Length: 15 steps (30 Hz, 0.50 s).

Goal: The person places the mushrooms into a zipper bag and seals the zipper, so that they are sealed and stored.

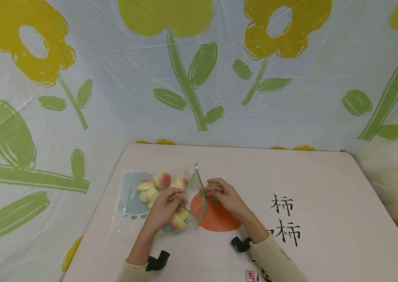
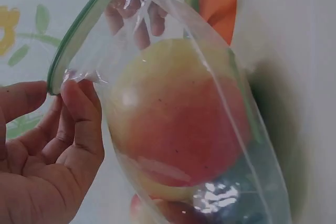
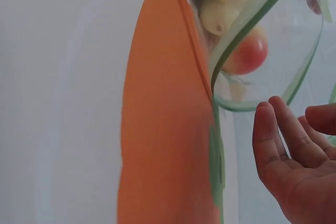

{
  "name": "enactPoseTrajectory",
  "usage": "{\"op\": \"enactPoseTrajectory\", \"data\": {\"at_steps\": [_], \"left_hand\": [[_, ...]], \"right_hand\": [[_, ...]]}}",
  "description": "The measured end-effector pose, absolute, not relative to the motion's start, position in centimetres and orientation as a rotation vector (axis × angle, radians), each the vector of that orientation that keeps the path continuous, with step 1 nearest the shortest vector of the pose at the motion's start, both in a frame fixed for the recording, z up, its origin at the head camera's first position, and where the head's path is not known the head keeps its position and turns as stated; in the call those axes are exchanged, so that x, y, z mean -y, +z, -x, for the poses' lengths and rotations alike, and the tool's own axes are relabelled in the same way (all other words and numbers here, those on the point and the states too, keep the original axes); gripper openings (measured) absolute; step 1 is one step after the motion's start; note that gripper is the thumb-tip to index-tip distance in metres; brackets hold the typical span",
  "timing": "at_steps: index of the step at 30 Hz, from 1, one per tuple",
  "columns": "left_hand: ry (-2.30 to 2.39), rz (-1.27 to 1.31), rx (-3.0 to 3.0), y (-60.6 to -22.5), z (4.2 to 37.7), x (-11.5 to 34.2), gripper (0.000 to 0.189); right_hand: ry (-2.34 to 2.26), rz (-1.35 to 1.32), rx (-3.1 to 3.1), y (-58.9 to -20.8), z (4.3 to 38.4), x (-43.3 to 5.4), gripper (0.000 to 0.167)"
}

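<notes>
A clear zip bag with a green zip edge lies on the table, its mouth spread apart toward the right. Several yellow fruits with red blush, like peaches, are inside; one peach fills much of the left wrist view. My left hand pinches the near side of the zip edge between thumb and fingers. At the other side of the mouth is my right hand. Its fingers are loosely extended, fingertips right at the green rim, with nothing pinched between thumb and fingers.
An orange persimmon print on the pale table mat lies under the right hand. Black characters are printed to its right. Black curved pieces sit at both wrists. Flower-patterned cloth surrounds the table.
</notes>
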<state>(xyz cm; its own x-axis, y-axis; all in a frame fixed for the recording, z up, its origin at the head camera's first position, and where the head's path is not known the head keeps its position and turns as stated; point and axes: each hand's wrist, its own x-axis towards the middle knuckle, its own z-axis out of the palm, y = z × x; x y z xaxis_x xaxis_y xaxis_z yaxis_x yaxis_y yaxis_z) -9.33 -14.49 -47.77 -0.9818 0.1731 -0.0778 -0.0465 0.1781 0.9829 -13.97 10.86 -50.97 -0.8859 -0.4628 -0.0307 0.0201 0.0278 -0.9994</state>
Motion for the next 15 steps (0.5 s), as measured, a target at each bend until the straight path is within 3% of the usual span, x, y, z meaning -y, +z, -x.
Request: {"op": "enactPoseTrajectory", "data": {"at_steps": [15], "left_hand": [[1.521, -0.428, -2.527, -48.2, 9.3, 12.9, 0.031]], "right_hand": [[-1.96, 0.447, -1.999, -50.9, 14.3, -12.9, 0.04]]}}
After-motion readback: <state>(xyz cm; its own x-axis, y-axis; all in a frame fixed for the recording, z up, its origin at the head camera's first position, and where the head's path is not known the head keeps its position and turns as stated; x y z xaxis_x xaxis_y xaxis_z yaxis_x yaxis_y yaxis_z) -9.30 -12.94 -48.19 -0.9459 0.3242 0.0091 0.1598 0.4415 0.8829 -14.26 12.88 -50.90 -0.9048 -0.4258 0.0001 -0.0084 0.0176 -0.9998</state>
